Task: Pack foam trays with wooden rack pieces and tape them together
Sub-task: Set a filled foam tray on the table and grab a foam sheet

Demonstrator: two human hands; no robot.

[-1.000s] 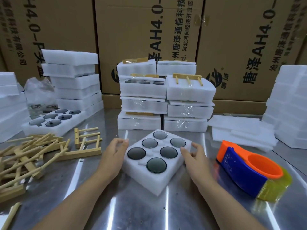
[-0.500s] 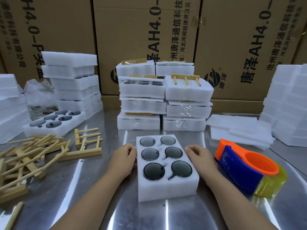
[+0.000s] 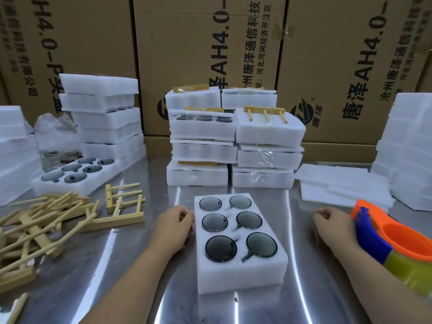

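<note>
A white foam tray (image 3: 238, 274) lies lengthwise on the steel table in front of me, with several dark round glass discs set in its wells. My left hand (image 3: 174, 226) rests against the tray's left side with loosely curled fingers and holds nothing. My right hand (image 3: 334, 224) is off the tray, out to the right. Its loosely curled fingers are right beside the orange and blue tape dispenser (image 3: 397, 237); I cannot tell whether they touch it. Loose wooden rack pieces (image 3: 42, 225) are piled at the left, with one wooden rack (image 3: 121, 206) lying nearer the tray.
Taped foam packs (image 3: 268, 136) are stacked behind the tray. Another filled foam tray (image 3: 70, 176) and foam stacks (image 3: 105, 113) stand at the left. Flat foam sheets (image 3: 339, 183) and a tall foam stack (image 3: 409, 148) are at the right. Cardboard boxes (image 3: 210, 43) wall off the back.
The tray was turned from a diagonal to lengthwise and set down. My right hand has left its right side and moved right to the tape dispenser. My left hand stays at its left edge.
</note>
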